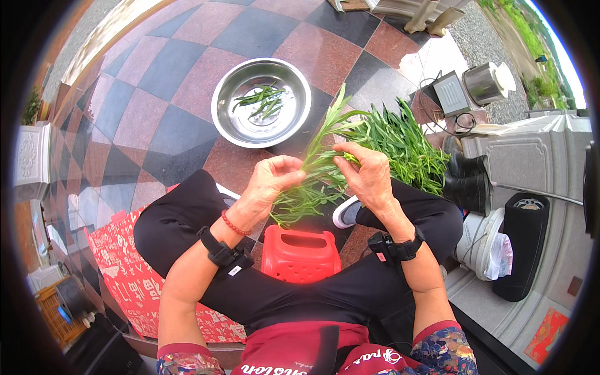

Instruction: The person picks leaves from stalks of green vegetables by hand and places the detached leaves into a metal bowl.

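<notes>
My left hand pinches the stem of a leafy green stalk between thumb and forefinger, just above my knees. Close to its right, my right hand has thumb and fingertips closed on some of the narrow leaves. Below both hands, more green stalks lie on the tiles between my feet. A large heap of the same greens spreads on the floor beyond my right hand. Farther out stands a round steel basin with several loose leaves inside.
A red plastic stool is between my legs. To the right are black rubber boots, a white bucket and a black cylindrical speaker. A metal appliance with a cable stands past the heap. Red printed sheeting lies at left.
</notes>
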The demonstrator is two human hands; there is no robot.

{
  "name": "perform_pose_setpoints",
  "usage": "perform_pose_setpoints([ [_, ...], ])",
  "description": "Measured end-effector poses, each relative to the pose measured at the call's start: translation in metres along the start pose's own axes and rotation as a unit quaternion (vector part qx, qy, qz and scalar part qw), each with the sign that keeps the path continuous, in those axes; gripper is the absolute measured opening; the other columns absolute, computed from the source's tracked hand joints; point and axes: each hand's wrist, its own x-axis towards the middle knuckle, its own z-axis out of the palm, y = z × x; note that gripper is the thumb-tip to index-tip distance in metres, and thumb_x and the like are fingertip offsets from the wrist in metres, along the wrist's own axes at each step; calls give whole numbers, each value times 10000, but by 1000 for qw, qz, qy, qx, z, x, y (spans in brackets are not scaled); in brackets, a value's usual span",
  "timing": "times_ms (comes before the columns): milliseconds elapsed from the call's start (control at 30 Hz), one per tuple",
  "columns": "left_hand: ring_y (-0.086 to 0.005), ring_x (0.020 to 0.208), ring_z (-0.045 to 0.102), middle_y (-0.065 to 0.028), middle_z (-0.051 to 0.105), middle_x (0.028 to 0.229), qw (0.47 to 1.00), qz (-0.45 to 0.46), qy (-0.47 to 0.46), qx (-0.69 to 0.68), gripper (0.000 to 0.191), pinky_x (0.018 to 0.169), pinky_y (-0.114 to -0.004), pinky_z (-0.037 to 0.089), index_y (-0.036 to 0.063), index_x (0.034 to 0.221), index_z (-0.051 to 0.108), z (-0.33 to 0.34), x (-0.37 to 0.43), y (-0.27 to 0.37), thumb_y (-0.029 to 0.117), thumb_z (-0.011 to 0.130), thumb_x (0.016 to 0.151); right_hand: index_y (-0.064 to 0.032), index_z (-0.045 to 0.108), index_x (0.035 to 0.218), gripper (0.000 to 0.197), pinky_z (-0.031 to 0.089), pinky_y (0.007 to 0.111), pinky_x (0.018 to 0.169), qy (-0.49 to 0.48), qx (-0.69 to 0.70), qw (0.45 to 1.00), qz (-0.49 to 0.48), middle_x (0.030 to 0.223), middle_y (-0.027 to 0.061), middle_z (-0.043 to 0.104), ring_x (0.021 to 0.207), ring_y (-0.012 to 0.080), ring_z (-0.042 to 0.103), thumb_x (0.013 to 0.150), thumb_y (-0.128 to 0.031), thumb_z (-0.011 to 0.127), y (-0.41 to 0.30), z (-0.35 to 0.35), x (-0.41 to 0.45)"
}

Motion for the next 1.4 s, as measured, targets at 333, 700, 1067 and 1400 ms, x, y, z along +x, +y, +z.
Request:
perform_pose_setpoints([
  [333,-88,720,583,-27,619,877,1000,-13,20,-17,166,668,-211,491,26,964,589,-3,3,-1,64,640,811,-49,606,848,121,445,308,526,55,-30,998,18,693,101,612,560,242,588,739,-77,653,-7,-6,0],
  [700,-84,711,584,-23,627,869,999,-20,33,-13,154,650,-197,492,24,951,600,-4,5,-4,65,643,809,-61,608,859,128,473,320,515,98,12,985,-143,715,93,618,604,245,612,736,-46,637,-8,9,-8],
  [1067,-73,706,579,-24,625,843,999,-24,29,-23,130,641,-194,494,16,929,598,-6,5,-4,48,636,809,-66,592,1040,396,429,318,438,-13,-124,969,-212,622,35,487,527,188,549,649,-9,587,-12,31,-29],
  [1400,-67,645,566,-19,616,799,999,-32,25,-22,98,602,-181,485,11,906,606,-3,2,1,44,620,815,-91,604,940,251,449,306,457,18,-130,975,-177,669,46,592,525,214,581,698,-30,638,-5,33,-28],
])
